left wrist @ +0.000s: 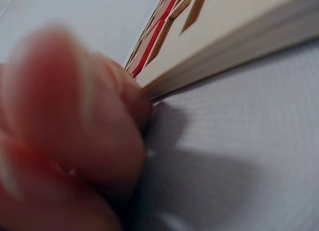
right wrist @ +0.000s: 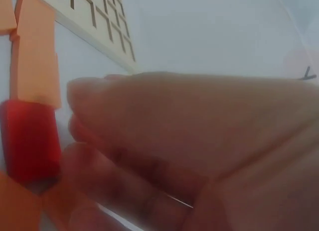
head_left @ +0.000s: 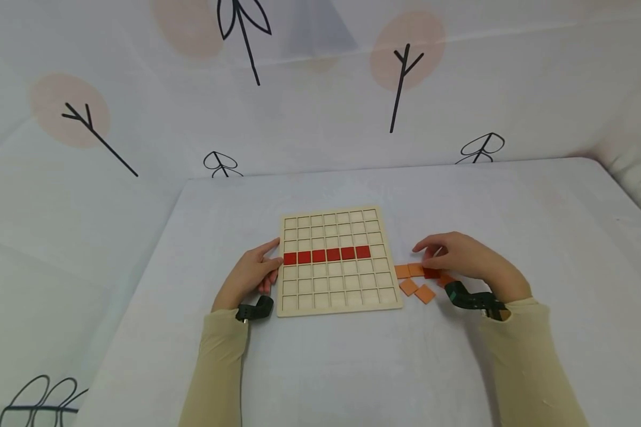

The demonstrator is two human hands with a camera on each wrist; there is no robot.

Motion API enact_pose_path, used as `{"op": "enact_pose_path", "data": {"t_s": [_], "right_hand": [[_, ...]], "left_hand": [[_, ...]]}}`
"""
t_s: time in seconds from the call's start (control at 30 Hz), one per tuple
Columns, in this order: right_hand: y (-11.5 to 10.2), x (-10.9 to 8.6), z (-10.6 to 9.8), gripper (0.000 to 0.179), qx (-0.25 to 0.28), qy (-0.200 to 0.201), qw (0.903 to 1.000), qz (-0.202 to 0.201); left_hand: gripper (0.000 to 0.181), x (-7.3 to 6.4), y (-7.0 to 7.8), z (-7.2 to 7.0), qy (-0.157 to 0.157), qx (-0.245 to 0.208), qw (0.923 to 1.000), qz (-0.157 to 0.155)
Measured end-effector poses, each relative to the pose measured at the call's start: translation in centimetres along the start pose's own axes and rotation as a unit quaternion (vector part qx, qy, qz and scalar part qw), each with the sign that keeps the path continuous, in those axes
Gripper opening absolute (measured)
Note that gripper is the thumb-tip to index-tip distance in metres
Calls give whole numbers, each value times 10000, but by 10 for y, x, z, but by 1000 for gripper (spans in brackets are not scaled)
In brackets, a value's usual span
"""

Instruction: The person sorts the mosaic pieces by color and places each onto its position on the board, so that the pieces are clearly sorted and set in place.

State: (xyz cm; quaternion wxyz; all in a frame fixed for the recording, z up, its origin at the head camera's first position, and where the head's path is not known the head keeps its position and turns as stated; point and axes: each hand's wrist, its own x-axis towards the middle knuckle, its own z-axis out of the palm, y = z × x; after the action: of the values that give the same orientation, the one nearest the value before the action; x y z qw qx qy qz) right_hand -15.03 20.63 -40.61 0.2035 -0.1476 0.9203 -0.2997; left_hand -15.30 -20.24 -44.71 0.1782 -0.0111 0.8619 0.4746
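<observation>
so the bit i'm worrying about is the mess to the right of the grid board (head_left: 335,271). the board is lying flat on the tabletop (head_left: 320,367), and a red row (head_left: 333,254) of six tiles is running across it, stopping one slot short of its right edge. a loose red tile (head_left: 431,274) is sitting off the board's right side, crowding in with some orange tiles (head_left: 425,294).

the right hand (head_left: 462,258) is hovering over that cluster right of the board, fingers loosely bent with a gap at the tips, and as far as i'm seeing it isn't gripping anything. the red one is lying right up against orange neighbours, so imo a sloppy pinch could be dragging an orange along or skidding the lot away from the board. thin flat tiles are probably giving fingertips very little edge to catch, too.

the left hand (head_left: 251,276) is resting at the board's left edge, fingertips touching it, relaxed rather than clamping. if it's pushing too hard there, the board could be sliding right into the loose tiles; if it's slacking off, a tile pressing into the end slot crookedly could be twisting the board.
</observation>
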Motion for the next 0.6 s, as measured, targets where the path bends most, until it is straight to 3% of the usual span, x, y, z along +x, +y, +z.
{"op": "enact_pose_path", "data": {"t_s": [0.6], "right_hand": [[10, -4, -2, 24, 114, -357, 9985, 404]], "left_hand": [[54, 0, 1, 0, -7, -90, 9999, -83]]}}
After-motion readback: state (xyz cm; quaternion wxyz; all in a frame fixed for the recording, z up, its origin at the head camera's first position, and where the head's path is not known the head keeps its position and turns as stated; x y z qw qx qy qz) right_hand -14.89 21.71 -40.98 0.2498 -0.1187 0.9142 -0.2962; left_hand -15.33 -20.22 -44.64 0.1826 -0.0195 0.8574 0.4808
